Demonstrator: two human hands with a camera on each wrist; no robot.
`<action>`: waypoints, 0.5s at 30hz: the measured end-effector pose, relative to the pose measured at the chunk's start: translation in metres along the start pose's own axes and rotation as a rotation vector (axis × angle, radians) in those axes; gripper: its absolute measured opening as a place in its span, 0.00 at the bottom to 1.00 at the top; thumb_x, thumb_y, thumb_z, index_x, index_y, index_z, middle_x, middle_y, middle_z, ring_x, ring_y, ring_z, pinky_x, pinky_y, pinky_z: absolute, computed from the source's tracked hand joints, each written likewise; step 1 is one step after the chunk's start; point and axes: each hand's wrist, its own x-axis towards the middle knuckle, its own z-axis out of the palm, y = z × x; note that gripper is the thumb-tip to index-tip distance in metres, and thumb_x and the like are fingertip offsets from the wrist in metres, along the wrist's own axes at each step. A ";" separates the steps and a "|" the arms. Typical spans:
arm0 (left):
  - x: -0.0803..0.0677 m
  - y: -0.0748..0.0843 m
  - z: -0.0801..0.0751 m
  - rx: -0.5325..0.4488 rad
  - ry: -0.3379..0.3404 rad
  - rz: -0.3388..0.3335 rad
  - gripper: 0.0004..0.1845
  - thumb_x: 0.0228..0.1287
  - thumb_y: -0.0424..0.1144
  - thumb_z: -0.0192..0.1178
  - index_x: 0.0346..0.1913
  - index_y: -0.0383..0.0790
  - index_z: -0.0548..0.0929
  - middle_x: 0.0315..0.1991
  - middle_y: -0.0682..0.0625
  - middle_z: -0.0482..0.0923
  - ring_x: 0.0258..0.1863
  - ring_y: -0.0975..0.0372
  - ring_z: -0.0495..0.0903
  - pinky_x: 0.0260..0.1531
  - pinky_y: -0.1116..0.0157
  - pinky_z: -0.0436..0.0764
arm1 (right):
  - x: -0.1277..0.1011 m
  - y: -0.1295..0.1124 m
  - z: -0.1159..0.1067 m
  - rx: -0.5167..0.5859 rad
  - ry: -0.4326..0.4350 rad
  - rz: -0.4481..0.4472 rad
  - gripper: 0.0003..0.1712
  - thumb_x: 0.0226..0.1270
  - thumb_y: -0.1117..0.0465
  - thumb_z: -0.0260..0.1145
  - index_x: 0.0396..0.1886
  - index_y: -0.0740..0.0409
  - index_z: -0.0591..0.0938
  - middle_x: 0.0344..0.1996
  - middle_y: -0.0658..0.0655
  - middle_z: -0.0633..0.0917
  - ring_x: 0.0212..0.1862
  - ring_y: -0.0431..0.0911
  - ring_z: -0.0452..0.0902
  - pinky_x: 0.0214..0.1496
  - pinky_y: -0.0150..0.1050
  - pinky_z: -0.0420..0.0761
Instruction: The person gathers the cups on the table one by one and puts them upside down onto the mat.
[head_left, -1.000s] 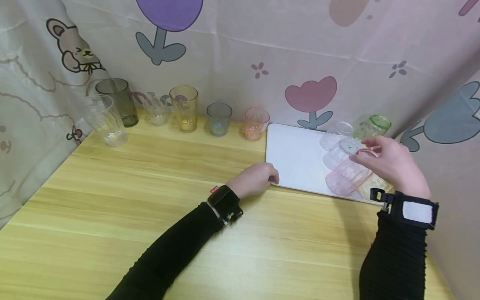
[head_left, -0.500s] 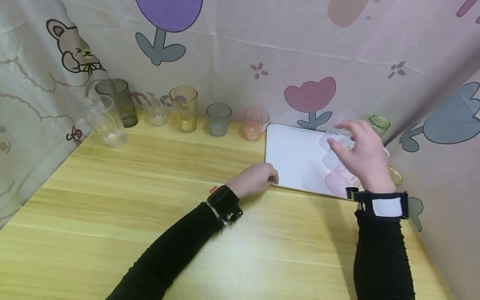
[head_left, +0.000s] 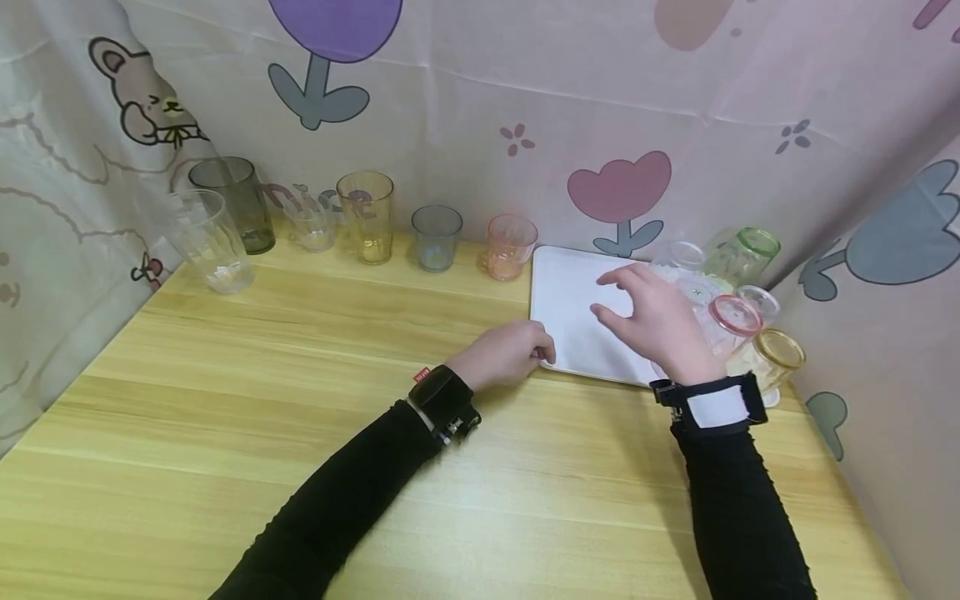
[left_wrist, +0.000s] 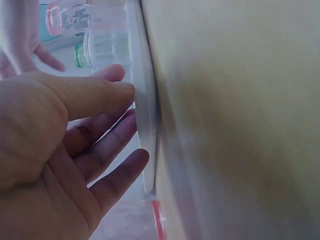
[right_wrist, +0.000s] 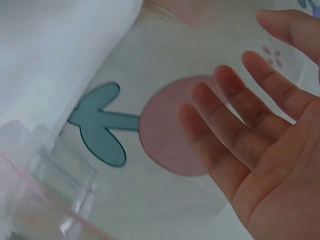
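Leftward over the white tray has come my right hand, its thumb and fingers spread wide around nothing. My left hand stays at the tray's near left corner, thumb and fingers pinching the rim. Upside down at the tray's right end stand a green glass, a pink glass and a yellow glass. On the worktop, just beside the tray's left edge, stands 1 peach glass.
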 end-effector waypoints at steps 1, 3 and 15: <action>0.000 0.000 -0.002 0.001 0.000 -0.005 0.10 0.71 0.28 0.62 0.45 0.43 0.91 0.44 0.53 0.84 0.47 0.63 0.81 0.52 0.68 0.80 | 0.001 -0.001 0.004 -0.001 -0.017 -0.003 0.20 0.67 0.60 0.73 0.55 0.64 0.83 0.56 0.65 0.83 0.54 0.63 0.81 0.51 0.60 0.81; 0.000 -0.002 -0.005 0.002 0.000 -0.014 0.10 0.71 0.28 0.63 0.46 0.43 0.91 0.46 0.52 0.85 0.49 0.62 0.80 0.53 0.67 0.80 | 0.002 -0.003 0.011 0.001 -0.056 0.005 0.20 0.67 0.59 0.73 0.55 0.64 0.83 0.55 0.65 0.83 0.53 0.62 0.81 0.49 0.59 0.82; -0.007 -0.027 -0.039 -0.077 0.128 -0.110 0.10 0.70 0.31 0.65 0.51 0.41 0.89 0.50 0.51 0.87 0.55 0.59 0.82 0.62 0.61 0.78 | 0.004 -0.020 0.042 -0.027 -0.200 -0.011 0.20 0.69 0.56 0.71 0.57 0.60 0.84 0.54 0.61 0.84 0.52 0.58 0.83 0.50 0.58 0.84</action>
